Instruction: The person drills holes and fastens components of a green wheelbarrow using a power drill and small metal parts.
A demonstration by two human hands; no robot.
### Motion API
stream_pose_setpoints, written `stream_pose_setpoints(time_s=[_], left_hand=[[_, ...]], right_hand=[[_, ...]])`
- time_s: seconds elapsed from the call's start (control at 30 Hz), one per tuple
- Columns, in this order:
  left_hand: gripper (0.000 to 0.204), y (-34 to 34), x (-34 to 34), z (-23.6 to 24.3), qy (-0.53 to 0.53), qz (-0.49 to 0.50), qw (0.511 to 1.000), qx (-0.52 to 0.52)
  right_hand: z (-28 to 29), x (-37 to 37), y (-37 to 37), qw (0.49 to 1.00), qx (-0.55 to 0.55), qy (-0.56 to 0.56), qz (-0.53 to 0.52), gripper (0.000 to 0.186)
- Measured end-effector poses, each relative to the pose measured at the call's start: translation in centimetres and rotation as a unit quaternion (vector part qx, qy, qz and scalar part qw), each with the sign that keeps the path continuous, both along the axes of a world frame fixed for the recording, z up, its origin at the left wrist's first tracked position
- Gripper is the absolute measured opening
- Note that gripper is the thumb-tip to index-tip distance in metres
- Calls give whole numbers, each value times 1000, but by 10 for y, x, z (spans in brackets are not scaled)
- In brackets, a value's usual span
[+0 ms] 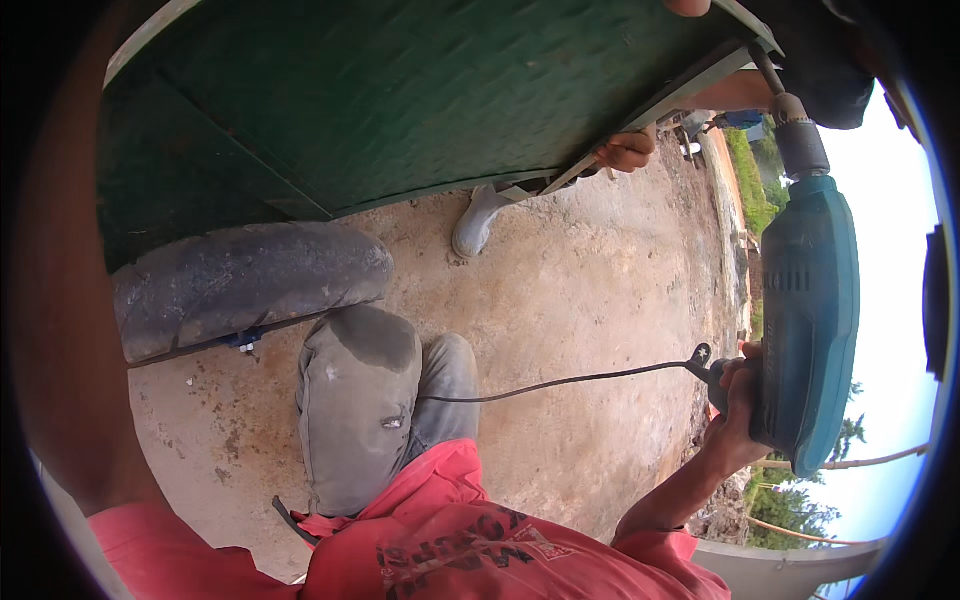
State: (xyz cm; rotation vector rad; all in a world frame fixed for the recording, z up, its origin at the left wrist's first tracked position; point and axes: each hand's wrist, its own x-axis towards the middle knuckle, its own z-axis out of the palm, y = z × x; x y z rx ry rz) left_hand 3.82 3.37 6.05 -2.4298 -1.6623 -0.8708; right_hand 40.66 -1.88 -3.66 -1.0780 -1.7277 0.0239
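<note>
My right hand (738,405) is closed around the handle of a teal power drill (808,300), its grey chuck end pointing up. The bit (766,70) reaches the rim at the upper right corner of a large green metal panel (400,100); I cannot tell whether it has entered the metal. My left forearm (75,350) runs up the left side past the panel, and its hand is out of sight. Another person's hand (626,150) grips the panel's lower rim. A fingertip (687,5) shows at the top edge; whose it is, I cannot tell.
A black cord (570,379) runs from the drill to my knees. A worn dark tyre (250,285) lies under the panel, left of my legs. The other person's pale boot (478,222) stands on the stained concrete floor (590,300). Plants and poles are beyond on the right.
</note>
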Motion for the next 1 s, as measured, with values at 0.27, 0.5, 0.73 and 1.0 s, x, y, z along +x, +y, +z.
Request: stream_pose_setpoints(time_s=[0.27, 0.5, 0.73, 1.0], left_hand=[[25, -25, -16, -11, -16, -3, 999, -46], [29, -34, -24, -18, -14, 1, 997, -72], [34, -38, -28, -16, -16, 38, 994, -99], [41, 15, 7, 4, -15, 25, 989, -143]], right_hand=[[-21, 3, 15, 999, 44, -14, 9, 28], [-16, 14, 15, 999, 23, 12, 27, 37], [-11, 8, 10, 999, 13, 30, -11, 40], [2, 12, -6, 1000, 4, 16, -23, 36]])
